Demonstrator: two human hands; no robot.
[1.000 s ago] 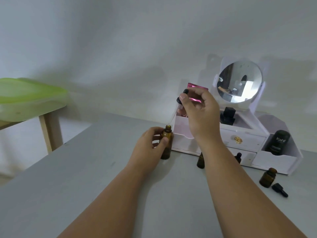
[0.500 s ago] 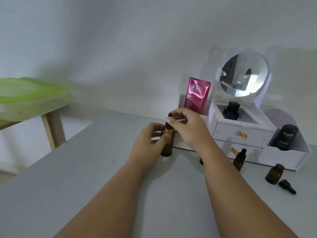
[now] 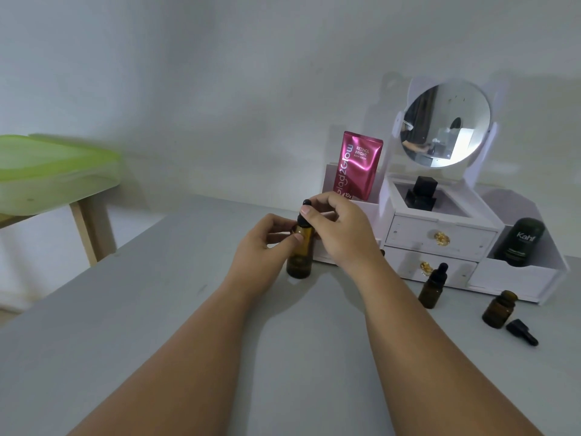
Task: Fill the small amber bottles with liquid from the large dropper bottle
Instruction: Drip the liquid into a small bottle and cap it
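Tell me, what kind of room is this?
Probably a home dressing corner: a white organizer with a round mirror and drawers, a pink serum sachet, and amber bottles on a grey table.

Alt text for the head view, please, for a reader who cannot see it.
On a grey table, the left hand steadies the large dropper bottle while the right hand holds its black dropper cap at the neck. Two small amber bottles stand right, before a white mirrored organiser.

The large amber dropper bottle [image 3: 300, 253] stands upright at frame centre, black dropper cap [image 3: 304, 212] on its neck. Lower right, a capped small bottle [image 3: 433, 287] and an uncapped one [image 3: 500, 309] stand upright; a loose black dropper cap [image 3: 522, 332] lies beside the latter.
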